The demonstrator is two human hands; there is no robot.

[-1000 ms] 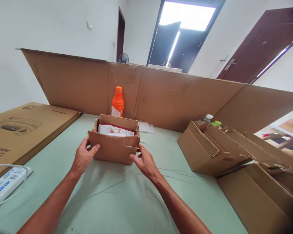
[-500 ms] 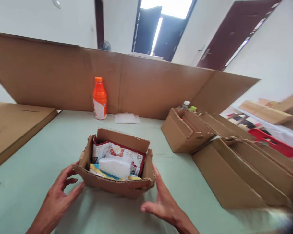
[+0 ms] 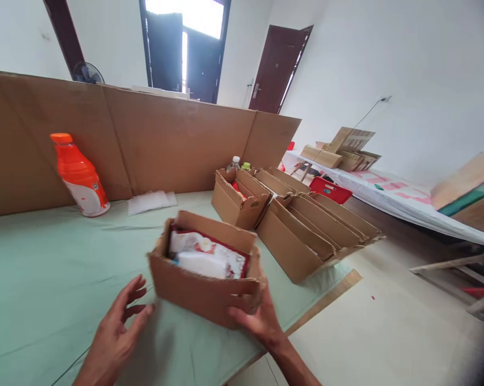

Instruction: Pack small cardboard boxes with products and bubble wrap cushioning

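An orange drink bottle [image 3: 79,174] stands far left against the tall cardboard sheet [image 3: 165,145], well apart from the work, with a flat white packet [image 3: 151,201] lying near it on the green table cover [image 3: 44,268].

The left hand [image 3: 113,335] is spread wide and holds nothing. Its fingertips are just beside the near left corner of the small open cardboard box [image 3: 197,295], apparently not touching it. The box sits on the cover close to the table's front edge, its flaps up, with white and red snack packets [image 3: 207,257] filling it to the rim.

The right hand [image 3: 260,321] grips the box at its near right corner, fingers curled round the wall, so the box is carried on one side only. Judging from this, the soft, torn cardboard would handle better with the left palm flat against the opposite wall, the hold kept low near the base, and the box kept level so the packets do not slide out.

To the right, a row of open cardboard boxes [image 3: 302,230] lies near; the moving box should stay clear of their raised flaps and of the table edge.
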